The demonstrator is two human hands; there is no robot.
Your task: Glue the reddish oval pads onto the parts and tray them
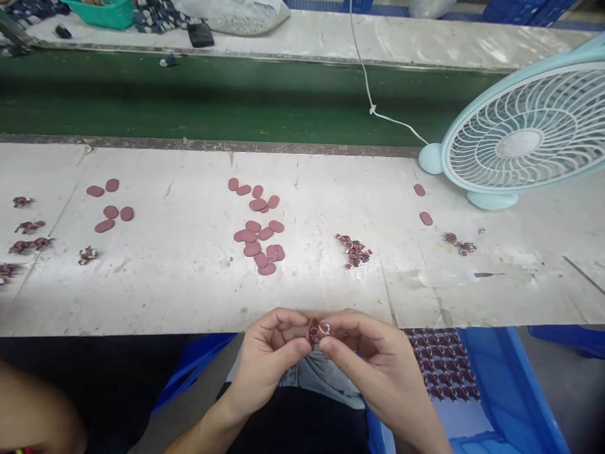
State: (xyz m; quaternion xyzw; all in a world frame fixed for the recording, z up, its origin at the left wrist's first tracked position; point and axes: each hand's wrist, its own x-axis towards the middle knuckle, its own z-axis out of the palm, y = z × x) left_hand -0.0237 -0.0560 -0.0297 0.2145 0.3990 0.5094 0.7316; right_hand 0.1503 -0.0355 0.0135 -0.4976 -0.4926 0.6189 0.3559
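Observation:
Near the table's front edge, my left hand [276, 353] pinches a small dark red piece [313, 332] between thumb and fingers. My right hand [366, 353] meets it there, its thumb and forefinger closed on a small shiny ring-like part [324, 328] that touches the red piece. Fine detail of both parts is too small to tell. Beyond my hands lie several flat red ovals [252, 249] in a loose group. To their right is a small pile of dark red parts with shiny bits [354, 252].
A light blue fan [520, 144] stands at the right, its white cord crossing the green strip [283, 113]. Below the table at right, a blue crate [529, 391] holds rows of dark red pieces [447, 362]. Another person's arm [38, 410] shows at lower left.

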